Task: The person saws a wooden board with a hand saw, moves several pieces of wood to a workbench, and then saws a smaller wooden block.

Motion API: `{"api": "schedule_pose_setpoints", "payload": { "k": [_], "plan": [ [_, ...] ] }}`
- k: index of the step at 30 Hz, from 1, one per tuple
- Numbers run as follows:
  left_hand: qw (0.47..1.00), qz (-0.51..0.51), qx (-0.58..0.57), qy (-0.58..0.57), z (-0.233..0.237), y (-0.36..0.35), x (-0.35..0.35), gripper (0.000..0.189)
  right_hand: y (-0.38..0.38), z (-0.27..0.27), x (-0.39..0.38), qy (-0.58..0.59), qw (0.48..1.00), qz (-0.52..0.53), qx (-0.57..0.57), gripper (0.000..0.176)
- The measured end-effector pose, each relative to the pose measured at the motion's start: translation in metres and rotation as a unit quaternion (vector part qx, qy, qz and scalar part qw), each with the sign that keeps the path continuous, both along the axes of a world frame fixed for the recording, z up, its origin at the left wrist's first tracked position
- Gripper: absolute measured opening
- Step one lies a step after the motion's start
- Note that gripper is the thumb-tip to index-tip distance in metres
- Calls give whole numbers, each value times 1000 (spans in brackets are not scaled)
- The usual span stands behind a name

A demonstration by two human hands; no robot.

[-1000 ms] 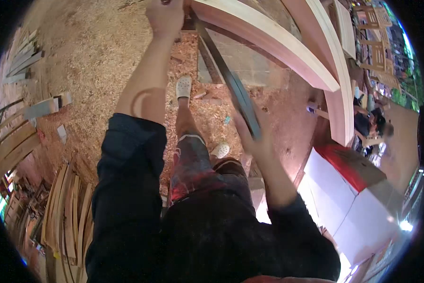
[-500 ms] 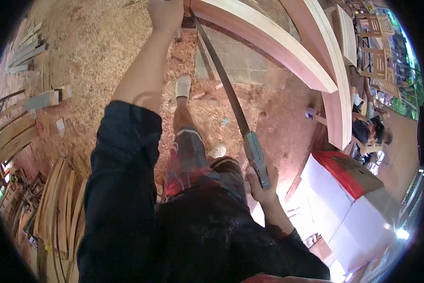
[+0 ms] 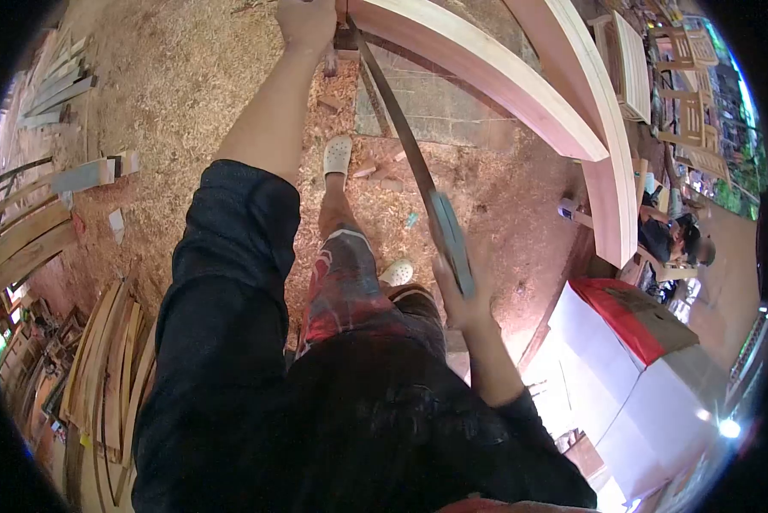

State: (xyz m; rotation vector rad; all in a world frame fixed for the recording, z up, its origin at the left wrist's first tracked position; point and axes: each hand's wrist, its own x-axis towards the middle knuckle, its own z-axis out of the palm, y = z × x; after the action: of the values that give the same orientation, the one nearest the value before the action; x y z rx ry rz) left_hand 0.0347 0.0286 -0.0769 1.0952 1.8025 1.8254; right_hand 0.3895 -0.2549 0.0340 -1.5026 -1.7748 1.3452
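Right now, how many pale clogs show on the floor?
2: the forward clog, up ahead, left of the long-bladed tool; and the rear clog, nearer the camera, left of the right hand. Others could be hidden from view.

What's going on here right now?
The person's right hand grips a handsaw by its handle, with the blade reaching up to the end of a curved wooden beam. The left hand is at the top edge of the view, beside that end; its hold is unclear. A second curved beam stands to the right.
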Motion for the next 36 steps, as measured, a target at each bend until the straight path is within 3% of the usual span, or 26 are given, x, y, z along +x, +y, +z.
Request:
{"api": "schedule_pose_setpoints", "payload": {
  "k": [3,5,10,13,17,19,22,25,28,32,36],
  "plan": [
    [999,-17,-24,-31,1,-6,4,21,-19,-4,22,-4,1000,20,-2,58],
    [999,-23,-39,-13,9,0,-2,20,10,-18,-3,-3,1000,16,8,58],
    [1000,8,-18,-2,9,-3,6,20,166,-19,-125,54,998,9,-5,50],
    [999,-37,-29,-14,-10,-2,-11,36,136,0,-113,36,999,-12,23,53],
    [998,-40,-43,-34,3,-7,-4,30,4,-20,-4,32,999,-21,-20,57],
    [997,-25,-74,-26,-7,-1,-8,24,-32,-1,29,-1,1000,-2,7,55],
    [991,-24,-69,-108,18,-11,7,33,-1,0,8,39,991,-40,-125,53],
    [990,-17,-126,-68,22,-12,2,33,85,-44,-68,102,993,-32,52,50],
    [999,-25,-33,-31,10,-8,1,31,163,-30,-131,71,995,-18,69,47],
    [993,-60,-58,-78,10,-6,-7,28,132,-2,-101,39,999,-13,35,49],
    [991,-63,-55,-104,12,-7,-3,28,-7,0,9,20,999,-24,-19,68]
  ]
}}
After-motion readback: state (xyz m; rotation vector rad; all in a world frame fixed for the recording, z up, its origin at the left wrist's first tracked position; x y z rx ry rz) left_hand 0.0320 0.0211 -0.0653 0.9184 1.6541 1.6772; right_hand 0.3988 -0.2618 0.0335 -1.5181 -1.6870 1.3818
